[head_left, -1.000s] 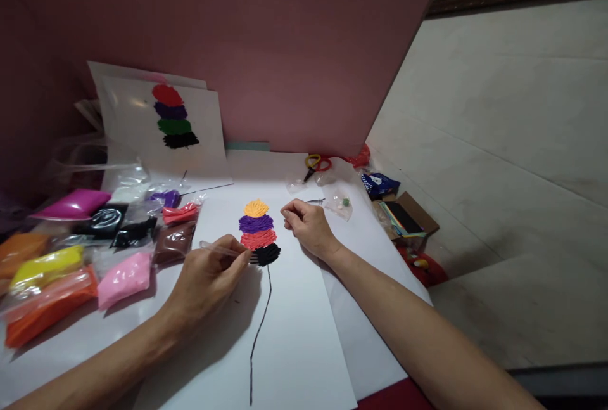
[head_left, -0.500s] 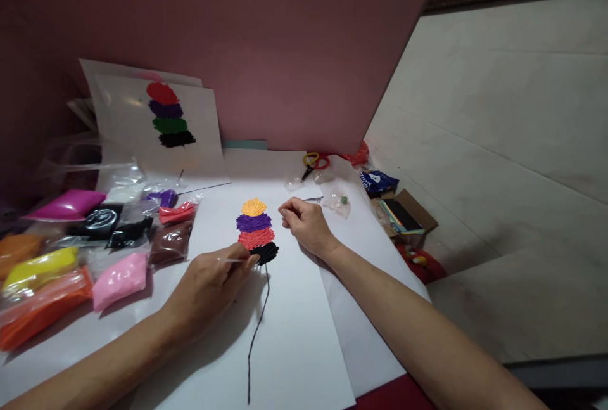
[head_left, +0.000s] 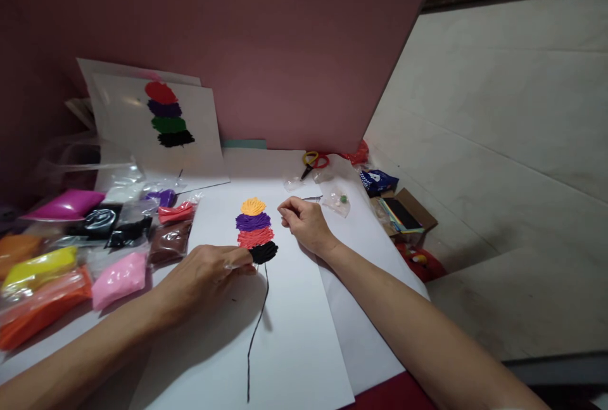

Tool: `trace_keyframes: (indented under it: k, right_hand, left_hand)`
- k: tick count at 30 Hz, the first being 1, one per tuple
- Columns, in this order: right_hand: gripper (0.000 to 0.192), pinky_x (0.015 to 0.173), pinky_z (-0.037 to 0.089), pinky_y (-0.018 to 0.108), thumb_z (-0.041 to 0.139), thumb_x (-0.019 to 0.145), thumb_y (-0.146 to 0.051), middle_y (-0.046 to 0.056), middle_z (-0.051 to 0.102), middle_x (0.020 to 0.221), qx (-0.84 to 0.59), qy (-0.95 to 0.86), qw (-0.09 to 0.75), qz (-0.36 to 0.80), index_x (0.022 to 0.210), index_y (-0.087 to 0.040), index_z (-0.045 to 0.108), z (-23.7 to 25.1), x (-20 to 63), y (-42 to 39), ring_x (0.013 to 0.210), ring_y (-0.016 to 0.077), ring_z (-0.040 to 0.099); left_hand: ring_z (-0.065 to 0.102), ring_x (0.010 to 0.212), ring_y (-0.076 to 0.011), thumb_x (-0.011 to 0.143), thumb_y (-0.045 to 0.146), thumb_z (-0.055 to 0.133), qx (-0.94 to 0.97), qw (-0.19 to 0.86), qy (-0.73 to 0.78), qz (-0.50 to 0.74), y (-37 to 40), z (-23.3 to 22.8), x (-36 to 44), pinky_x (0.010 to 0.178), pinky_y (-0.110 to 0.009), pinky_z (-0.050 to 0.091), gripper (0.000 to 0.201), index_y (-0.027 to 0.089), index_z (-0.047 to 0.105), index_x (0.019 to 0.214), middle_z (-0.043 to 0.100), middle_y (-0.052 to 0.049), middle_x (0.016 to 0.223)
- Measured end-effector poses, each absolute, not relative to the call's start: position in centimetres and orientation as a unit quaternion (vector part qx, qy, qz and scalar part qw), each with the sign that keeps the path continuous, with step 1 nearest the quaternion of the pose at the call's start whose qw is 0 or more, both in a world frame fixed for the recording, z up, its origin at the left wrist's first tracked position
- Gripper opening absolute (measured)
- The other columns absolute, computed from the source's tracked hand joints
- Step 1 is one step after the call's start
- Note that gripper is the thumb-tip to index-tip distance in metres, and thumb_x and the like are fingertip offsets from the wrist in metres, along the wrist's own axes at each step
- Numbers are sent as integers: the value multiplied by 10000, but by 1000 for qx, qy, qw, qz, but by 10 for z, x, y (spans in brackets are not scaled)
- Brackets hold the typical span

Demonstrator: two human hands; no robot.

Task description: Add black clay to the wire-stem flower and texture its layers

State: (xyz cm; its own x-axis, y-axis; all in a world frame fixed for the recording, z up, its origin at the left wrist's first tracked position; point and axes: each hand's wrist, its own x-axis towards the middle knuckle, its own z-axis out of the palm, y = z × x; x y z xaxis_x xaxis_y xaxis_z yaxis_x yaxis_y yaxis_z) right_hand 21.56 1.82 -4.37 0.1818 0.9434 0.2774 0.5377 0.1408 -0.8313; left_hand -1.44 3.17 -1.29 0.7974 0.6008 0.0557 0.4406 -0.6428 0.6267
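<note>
On a white sheet (head_left: 294, 334) lies a stack of flat clay patches: orange (head_left: 253, 206), purple (head_left: 253, 222), red (head_left: 255, 237) and black (head_left: 264, 251), with a thin black line (head_left: 256, 327) running down from the black one. My left hand (head_left: 206, 274) grips a thin clear plastic tool (head_left: 232, 265), its tip against the left side of the black patch. My right hand (head_left: 306, 225) rests on the sheet just right of the patches, fingers curled, pinching something small that I cannot make out.
Several bags of coloured clay (head_left: 116, 278) lie at the left. A white card with a red, purple, green and black stack (head_left: 168, 115) leans on the pink wall. Scissors (head_left: 313, 161), small plastic bags (head_left: 338, 202) and a cardboard box (head_left: 403, 213) sit at the back right.
My left hand turned palm down and now covers most of the clear tool, which stuck out to the left before. The right hand stayed in place. The view shifted slightly.
</note>
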Motion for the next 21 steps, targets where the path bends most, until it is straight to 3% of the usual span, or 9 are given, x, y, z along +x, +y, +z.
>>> trace_keyframes:
  k: [5,11,21]
  right_hand:
    - [173,590,424,250,523,882,-190,-28,632,605,-616,-604,458,217,750,-216,631,-44,216,18,554,132,558]
    - [168,589,423,250,531,887,-204,-29,639,610,-622,-604,451,211,755,-220,634,-44,216,19,553,134,560]
    - [168,599,429,250,531,885,-192,-27,639,609,-617,-606,455,213,753,-218,631,-44,216,19,578,140,579]
  left_hand:
    - [442,563,-136,855,341,424,886,346,289,109,35,3,-14,554,-235,305,321,190,535,594,552,1,609]
    - [443,520,-121,900,355,444,895,280,288,196,37,9,-14,534,-243,314,295,201,571,683,529,18,570]
    - [512,582,-132,901,279,424,893,297,292,173,30,-11,-10,576,-247,353,232,200,579,747,612,6,669]
